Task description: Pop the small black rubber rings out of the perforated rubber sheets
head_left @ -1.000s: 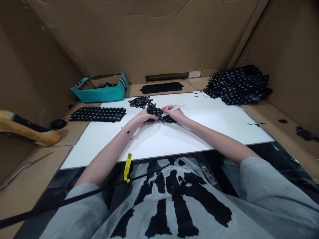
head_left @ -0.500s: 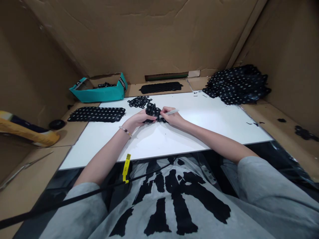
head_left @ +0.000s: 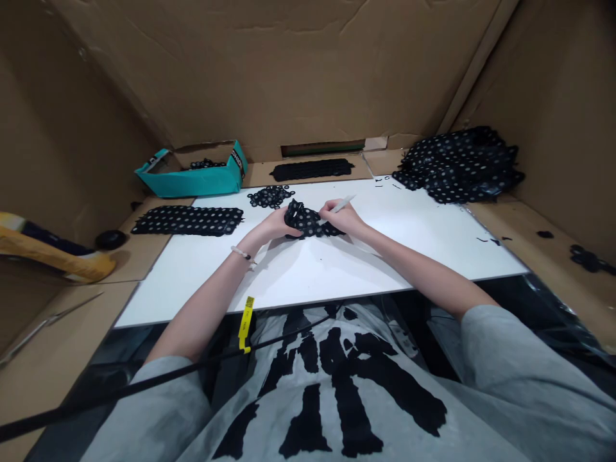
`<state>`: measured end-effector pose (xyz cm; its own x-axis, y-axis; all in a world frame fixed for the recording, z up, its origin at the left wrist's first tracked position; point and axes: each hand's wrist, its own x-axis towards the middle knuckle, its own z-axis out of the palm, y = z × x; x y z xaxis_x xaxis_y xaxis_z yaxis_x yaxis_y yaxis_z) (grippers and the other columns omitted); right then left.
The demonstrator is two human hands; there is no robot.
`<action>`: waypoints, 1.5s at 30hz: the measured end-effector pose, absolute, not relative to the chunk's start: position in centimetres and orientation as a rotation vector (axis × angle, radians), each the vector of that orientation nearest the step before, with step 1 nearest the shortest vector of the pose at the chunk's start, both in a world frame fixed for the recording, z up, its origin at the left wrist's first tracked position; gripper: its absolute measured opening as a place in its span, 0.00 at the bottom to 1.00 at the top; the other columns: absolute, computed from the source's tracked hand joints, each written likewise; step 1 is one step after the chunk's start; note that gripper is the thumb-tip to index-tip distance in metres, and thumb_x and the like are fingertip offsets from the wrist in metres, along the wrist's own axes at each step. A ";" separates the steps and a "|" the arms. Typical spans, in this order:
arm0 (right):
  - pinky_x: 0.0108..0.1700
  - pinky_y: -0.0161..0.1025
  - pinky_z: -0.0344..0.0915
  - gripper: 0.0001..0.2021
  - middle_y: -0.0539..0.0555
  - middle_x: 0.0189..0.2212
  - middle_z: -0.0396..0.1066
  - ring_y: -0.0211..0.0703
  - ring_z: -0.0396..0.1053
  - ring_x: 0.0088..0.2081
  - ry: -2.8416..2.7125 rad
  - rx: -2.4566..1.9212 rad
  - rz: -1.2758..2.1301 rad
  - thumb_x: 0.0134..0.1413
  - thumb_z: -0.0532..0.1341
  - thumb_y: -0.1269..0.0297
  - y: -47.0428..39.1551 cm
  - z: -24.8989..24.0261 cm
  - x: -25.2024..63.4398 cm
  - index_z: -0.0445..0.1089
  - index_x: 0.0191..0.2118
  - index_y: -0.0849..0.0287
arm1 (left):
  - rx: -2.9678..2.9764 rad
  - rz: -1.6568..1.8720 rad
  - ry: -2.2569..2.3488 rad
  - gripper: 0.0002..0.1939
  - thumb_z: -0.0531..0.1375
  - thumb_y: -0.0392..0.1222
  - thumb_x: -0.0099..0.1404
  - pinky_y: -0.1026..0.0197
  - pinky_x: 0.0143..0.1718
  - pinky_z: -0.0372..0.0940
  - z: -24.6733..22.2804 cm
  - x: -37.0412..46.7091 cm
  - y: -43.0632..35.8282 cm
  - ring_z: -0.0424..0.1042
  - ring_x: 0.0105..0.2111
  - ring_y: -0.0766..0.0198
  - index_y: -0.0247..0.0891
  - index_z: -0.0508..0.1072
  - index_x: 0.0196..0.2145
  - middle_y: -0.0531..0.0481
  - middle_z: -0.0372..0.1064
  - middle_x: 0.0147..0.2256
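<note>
While the left hand [head_left: 275, 224] pinches one end of a bunched dotted black sheet [head_left: 308, 224], thumb on the near side, the right hand [head_left: 342, 217] closes in a writing grip round a white pen-like tool [head_left: 344, 203], whose lower end points into that sheet; whether the tip touches is too small to tell. Judging by this, the step in hand is working the tool at the sheet's spots one by one, with the left hand as the clamp; a next move of that kind would call for a firm left pinch, the sheet spread enough to bare a spot, and a short, controlled push of the tip. The held sheet lies between the two hands, touching the left fingers and partly hidden by the right, over the middle of the white board [head_left: 312, 276]. Just beyond the left hand, toward the board's far edge, lies a heap of small black rings [head_left: 269, 196]. Another dotted sheet [head_left: 188, 220] lies flat across the board's left edge, and a teal box [head_left: 192, 183] with dark pieces inside stands by its far left corner. Past the board's far edge rests a dark strip [head_left: 312, 169]; a pile of dotted sheets [head_left: 462, 163] covers its far right corner.
</note>
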<state>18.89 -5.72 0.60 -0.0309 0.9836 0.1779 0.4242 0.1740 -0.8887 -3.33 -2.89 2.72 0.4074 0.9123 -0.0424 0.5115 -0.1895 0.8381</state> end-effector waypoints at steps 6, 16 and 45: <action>0.36 0.37 0.62 0.10 0.50 0.24 0.72 0.41 0.67 0.31 -1.540 -1.253 0.930 0.49 0.62 0.58 -5.9 0.6 18.1 0.68 0.23 0.57 | 1.717 0.614 1.170 0.29 0.73 0.39 0.44 0.53 0.50 0.70 2.9 -3.2 -3.5 0.74 0.48 0.50 0.38 0.74 0.46 0.47 0.77 0.45; 0.33 0.36 0.57 0.11 0.48 0.24 0.70 0.39 0.65 0.29 -1.656 -1.259 0.889 0.52 0.60 0.56 -7.1 -0.3 17.0 0.67 0.26 0.57 | 1.586 0.591 1.116 0.26 0.73 0.39 0.40 0.53 0.49 0.68 2.0 -3.2 -3.0 0.73 0.43 0.53 0.37 0.73 0.39 0.48 0.76 0.41; 0.34 0.35 0.58 0.09 0.50 0.27 0.74 0.40 0.67 0.31 -1.621 -1.347 0.921 0.50 0.61 0.58 -5.2 0.2 18.7 0.69 0.25 0.57 | 1.854 0.606 1.242 0.35 0.75 0.49 0.42 0.45 0.55 0.67 2.3 -3.2 -3.1 0.73 0.51 0.43 0.36 0.76 0.48 0.42 0.77 0.50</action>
